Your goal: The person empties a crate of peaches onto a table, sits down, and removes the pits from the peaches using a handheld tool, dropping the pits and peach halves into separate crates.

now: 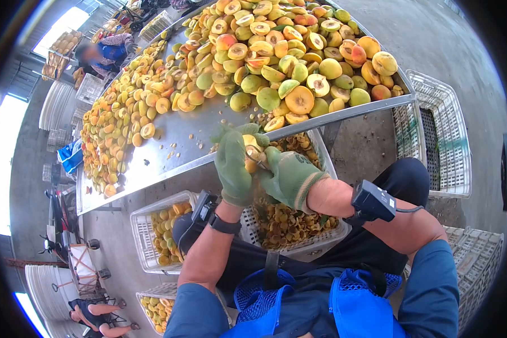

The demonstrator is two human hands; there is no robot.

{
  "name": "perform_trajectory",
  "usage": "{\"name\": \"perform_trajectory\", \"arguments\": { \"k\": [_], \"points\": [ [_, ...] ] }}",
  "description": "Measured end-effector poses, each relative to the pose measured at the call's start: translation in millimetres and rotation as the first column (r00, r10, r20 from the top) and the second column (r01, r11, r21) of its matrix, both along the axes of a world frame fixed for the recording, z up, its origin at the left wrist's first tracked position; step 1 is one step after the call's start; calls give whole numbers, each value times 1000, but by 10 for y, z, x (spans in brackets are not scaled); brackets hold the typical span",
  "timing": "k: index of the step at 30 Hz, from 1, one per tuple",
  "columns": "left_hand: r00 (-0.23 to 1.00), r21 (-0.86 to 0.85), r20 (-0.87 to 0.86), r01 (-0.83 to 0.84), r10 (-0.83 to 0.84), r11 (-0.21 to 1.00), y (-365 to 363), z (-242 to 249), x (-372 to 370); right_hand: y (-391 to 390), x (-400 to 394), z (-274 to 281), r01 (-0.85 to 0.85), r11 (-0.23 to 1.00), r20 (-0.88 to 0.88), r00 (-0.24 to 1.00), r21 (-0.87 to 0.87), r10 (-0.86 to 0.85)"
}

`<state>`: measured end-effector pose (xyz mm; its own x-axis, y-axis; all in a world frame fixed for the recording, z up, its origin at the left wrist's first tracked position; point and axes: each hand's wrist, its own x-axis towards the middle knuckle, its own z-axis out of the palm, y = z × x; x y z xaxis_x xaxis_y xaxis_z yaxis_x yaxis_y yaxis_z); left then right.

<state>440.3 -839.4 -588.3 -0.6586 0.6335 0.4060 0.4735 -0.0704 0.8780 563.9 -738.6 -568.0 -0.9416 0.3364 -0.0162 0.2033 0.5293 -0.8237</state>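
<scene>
My left hand (235, 169), in a green glove, is closed around a yellow peach half (250, 142) over the front edge of the metal table. In my right hand (292, 176), also gloved in green, a small thin metal tool (259, 161) is gripped, its end against the fruit. The tool's tip is partly hidden by fruit and fingers. Just beyond my hands, a large heap of halved peaches (299, 99) covers much of the table (177, 132). Beneath them stands a white crate (327, 234) filled with brownish-yellow scraps.
To my left are white crates of peach pieces, one by my knee (146, 242) and one lower down (146, 294). A white crate (453, 135) stands at right, with a grey crate (481, 259) below. Another person (114, 52) sits across the table; one more (96, 318) sits lower left.
</scene>
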Motion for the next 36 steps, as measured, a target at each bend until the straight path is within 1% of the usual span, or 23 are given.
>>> {"name": "perform_trajectory", "arguments": {
  "k": [1,2,4,6,7,8,9,10,11,12,13,14,16,18,21,24,25,26,28,30,32,34,36],
  "points": [
    [995,-26,-93,-37,35,999,-1,-6,-7,3,6,32,-8,1000,2,1000,-24,8],
    [990,-29,-133,-55,51,998,-3,-24,-15,4,-6,18,-9,999,2,1000,-35,9],
    [988,-5,-144,-63,61,998,-3,-34,-4,7,-29,-23,-8,998,4,1000,-58,8],
    [995,51,-90,-49,53,998,10,-16,27,25,-16,56,-37,997,63,997,-67,41],
    [954,22,-293,-65,68,998,16,22,34,37,-1,102,-50,996,93,994,-73,57],
    [873,-2,-483,-87,75,996,31,109,56,63,16,135,-42,999,82,996,-11,43],
    [755,-20,-652,-113,73,993,35,154,72,100,35,164,-34,998,72,997,51,30],
    [860,-36,-507,-90,59,995,27,100,54,141,45,178,-25,993,60,998,116,18],
    [938,-46,-345,-63,44,997,32,49,43,176,40,136,-33,988,48,999,152,26],
    [991,-33,-133,-5,0,999,20,12,49,197,30,53,-39,982,37,999,184,33],
    [996,3,86,28,-28,1000,12,-15,59,209,26,-1,-44,976,27,999,212,40],
    [938,73,333,72,-92,995,26,95,131,220,23,-15,-52,981,45,998,187,44],
    [800,183,569,103,-191,978,22,101,144,231,3,-35,-71,988,78,995,140,60],
    [765,250,595,116,-247,961,13,-1,72,206,-12,-64,-76,989,97,993,128,63],
    [749,252,626,68,-216,965,12,-39,77,187,-25,-69,-84,991,125,990,104,71],
    [835,218,533,17,-134,976,23,26,143,156,-34,-50,-95,995,135,987,38,89],
    [953,147,299,-7,-37,989,11,-37,104,161,-38,-43,-99,995,137,986,9,96],
    [998,84,37,-50,47,995,10,-106,50,158,-40,-43,-99,995,137,985,-28,102],
    [965,13,-242,-102,102,995,-30,-196,-16,138,-54,-50,-103,987,131,984,-123,120],
    [961,-12,-261,-101,95,995,-34,-179,-15,130,-76,-51,-102,964,125,983,-245,135],
    [953,-2,-278,-128,122,992,-22,-209,-17,123,-96,-32,-95,914,123,980,-395,155],
    [950,26,-276,-143,144,989,-12,-215,1,141,-126,64,-89,845,164,965,-528,204],
    [953,46,-265,-139,147,989,-4,-183,32,163,-128,58,-72,725,165,954,-685,251]
  ]
}}
